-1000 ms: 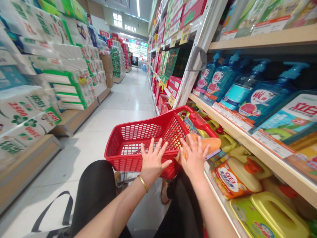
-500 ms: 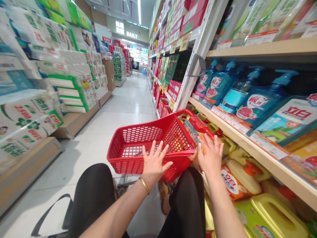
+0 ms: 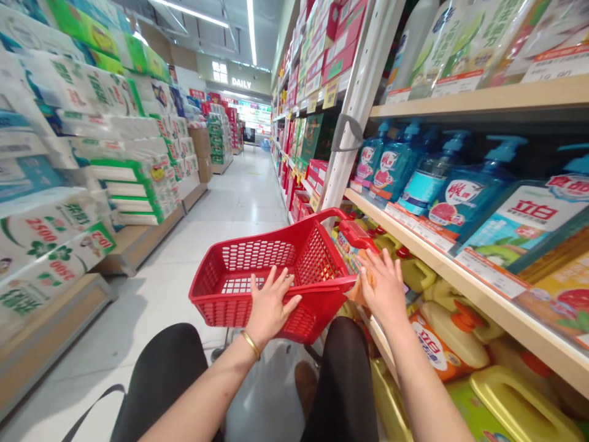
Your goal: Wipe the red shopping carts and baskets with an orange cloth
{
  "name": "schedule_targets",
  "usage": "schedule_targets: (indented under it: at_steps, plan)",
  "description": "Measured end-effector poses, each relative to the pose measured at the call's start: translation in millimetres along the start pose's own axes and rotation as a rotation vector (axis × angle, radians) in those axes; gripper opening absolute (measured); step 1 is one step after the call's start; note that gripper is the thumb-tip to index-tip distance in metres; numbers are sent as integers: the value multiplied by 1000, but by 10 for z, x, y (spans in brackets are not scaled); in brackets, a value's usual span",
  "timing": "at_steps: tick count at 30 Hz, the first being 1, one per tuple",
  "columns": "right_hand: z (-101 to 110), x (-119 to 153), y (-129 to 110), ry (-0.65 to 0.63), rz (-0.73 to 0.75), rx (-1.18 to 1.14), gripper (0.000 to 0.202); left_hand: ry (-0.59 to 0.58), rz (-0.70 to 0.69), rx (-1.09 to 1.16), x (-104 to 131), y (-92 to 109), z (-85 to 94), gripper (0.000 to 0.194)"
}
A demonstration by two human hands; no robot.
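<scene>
A red shopping cart basket (image 3: 315, 310) stands in front of my knees, its inside bare where I can see it. My left hand (image 3: 269, 307) is spread over the near rim, fingers apart and holding nothing; whether it touches the rim I cannot tell. At the cart's right end, my right hand (image 3: 384, 285) lies palm down by the red handle (image 3: 359, 236), fingers stretched out. A crumpled orange piece (image 3: 356, 291), perhaps cloth, shows beneath that hand; its grip on it is hidden.
On the right, a shelf (image 3: 478, 248) carries blue pump bottles (image 3: 455, 193); yellow-capped and orange-labelled jugs (image 3: 451, 334) fill the level below. Stacked tissue packs (image 3: 133, 184) line the left side. A tiled aisle (image 3: 234, 190) runs ahead. A grey metal loop (image 3: 347, 132) juts from the shelf post.
The view has shifted slightly, so the cart and both hands appear a little further left. My hands keep nearly the same spread pose over the cart.
</scene>
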State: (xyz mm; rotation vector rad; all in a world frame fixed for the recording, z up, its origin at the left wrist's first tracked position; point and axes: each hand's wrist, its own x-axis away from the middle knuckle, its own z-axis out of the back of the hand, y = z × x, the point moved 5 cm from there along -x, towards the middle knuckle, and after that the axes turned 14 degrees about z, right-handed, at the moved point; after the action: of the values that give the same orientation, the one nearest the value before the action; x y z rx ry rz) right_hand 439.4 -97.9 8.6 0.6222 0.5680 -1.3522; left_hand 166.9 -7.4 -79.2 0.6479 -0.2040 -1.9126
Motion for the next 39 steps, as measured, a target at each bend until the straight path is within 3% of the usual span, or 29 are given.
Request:
schedule_targets:
  at_steps: [4,6,12,15,19,25,29,31,32,35,39]
  plan:
    - [-172,-71,-485,-92,225,-85,38,45,-10,1,-70,-200,38,48]
    - [-203,-125,-537,-134,278,-117,40,53,-19,-3,-112,-324,57,47]
    - [-229,-405,14,-90,124,-183,35,46,-14,8,-293,-577,72,47]
    - [-345,-572,50,-93,118,-239,34,54,20,22,-409,-691,89,45]
    - [-411,-712,-343,-83,205,-263,32,11,44,39,-540,-1012,175,43]
    - [-154,-663,-1238,-57,360,-436,25,-44,41,52,-722,-1791,456,57]
    - [-81,-706,-1468,-100,552,-635,36,-41,277,67,-861,-2142,683,63]
    - [-131,-782,-1420,-77,525,-671,34,2,407,88,-842,-2079,816,63]
    - [-164,-823,-1403,-46,488,-676,33,24,419,104,-805,-1954,879,61]
    - [-244,-899,-1581,10,462,-705,32,92,379,197,-593,-1364,1041,60]
    - [-297,-965,-2024,-68,573,-709,37,148,216,218,-256,-598,1183,58]
